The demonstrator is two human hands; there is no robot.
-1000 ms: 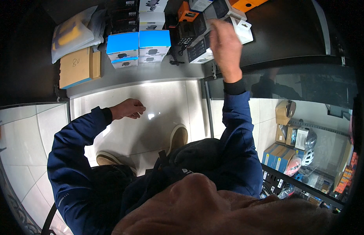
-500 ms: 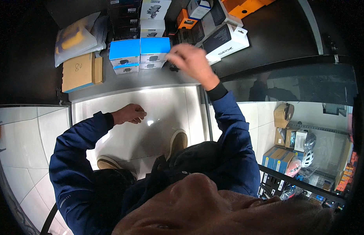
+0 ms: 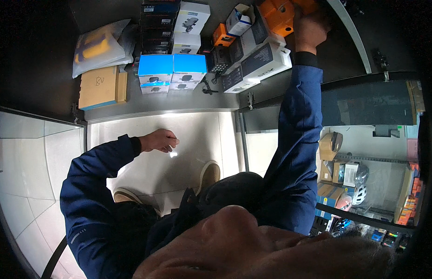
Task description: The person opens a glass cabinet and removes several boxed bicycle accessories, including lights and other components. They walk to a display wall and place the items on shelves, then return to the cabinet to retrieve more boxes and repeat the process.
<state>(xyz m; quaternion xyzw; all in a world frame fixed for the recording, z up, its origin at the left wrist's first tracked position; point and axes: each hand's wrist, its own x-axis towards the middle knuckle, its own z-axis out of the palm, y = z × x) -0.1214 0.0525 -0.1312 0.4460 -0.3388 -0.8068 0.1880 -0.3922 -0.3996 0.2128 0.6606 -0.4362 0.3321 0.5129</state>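
My right hand (image 3: pixel 311 32) reaches into the far right of the dark cabinet, beside orange boxes (image 3: pixel 276 17). Its fingers are largely hidden in shadow and behind the box edge, so I cannot tell whether it grips one. Low over the pale floor, in front of the cabinet, hangs my left hand (image 3: pixel 159 140), with fingers loosely bent, a little apart, and nothing in them. Close to the right forearm lies a long white and black box (image 3: pixel 267 61). Left of it stand a small white and blue box (image 3: pixel 239 19) and a small orange box (image 3: pixel 223 35).
Blue-topped boxes (image 3: pixel 155 65) stand at the shelf front, with white boxes (image 3: pixel 193 18) and dark boxes (image 3: pixel 156 35) behind. Bagged items (image 3: pixel 97 49) and a cardboard box (image 3: pixel 99 87) lie left. A glass door (image 3: pixel 355 104) swings out right; a metal strip (image 3: pixel 350 35) edges the cabinet.
My right hand has moved from beside the blue-topped boxes to the orange boxes at the far right, its arm stretched out. The left hand stays nearly in place. The view has shifted slightly.
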